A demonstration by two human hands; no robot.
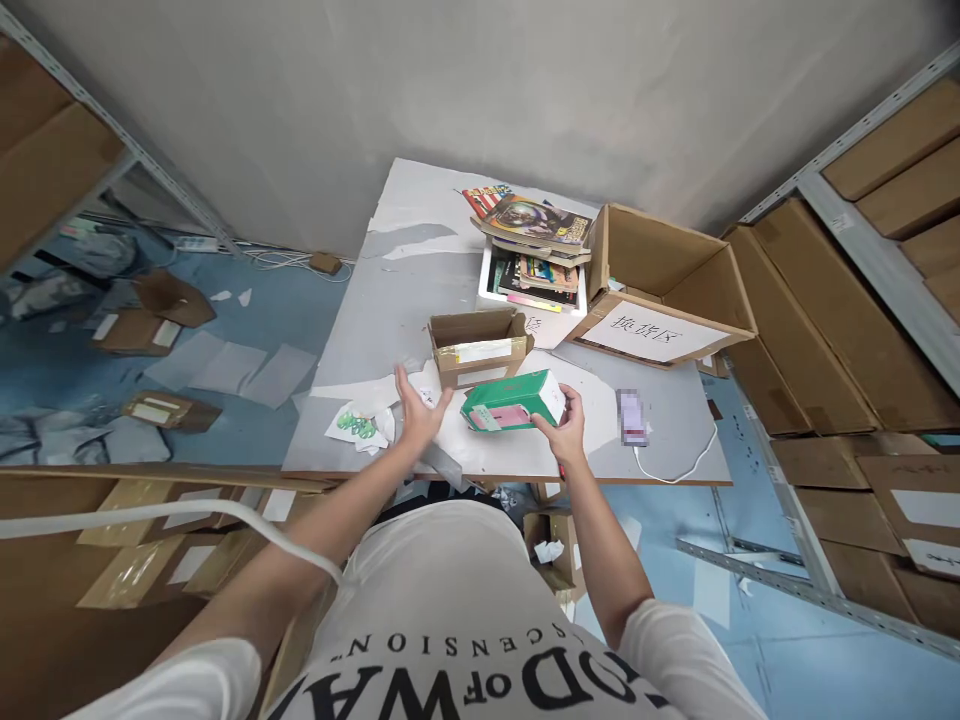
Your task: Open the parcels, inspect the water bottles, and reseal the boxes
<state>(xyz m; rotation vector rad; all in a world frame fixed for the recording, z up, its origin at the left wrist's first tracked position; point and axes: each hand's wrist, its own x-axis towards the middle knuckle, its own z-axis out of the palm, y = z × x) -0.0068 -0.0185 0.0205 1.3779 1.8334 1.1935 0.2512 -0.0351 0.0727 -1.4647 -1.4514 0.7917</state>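
My right hand [564,428] grips the right end of a green box [517,398] with a pink panel on its side. The box is tilted a little above the table's front part. To its left, my left hand [420,408] is empty, with thumb and fingers apart. Just behind the green box stands an open brown cardboard box [480,350] with a white label strip and tape on its front. Crumpled paper with a green print [358,424] lies left of my left hand.
Magazines [532,220] are piled on a white bin [547,320] at the back. A large labelled carton [660,330] stands open beside it. A phone [632,418] with a white cable lies front right. Shelves with cartons [817,320] flank the table [420,270].
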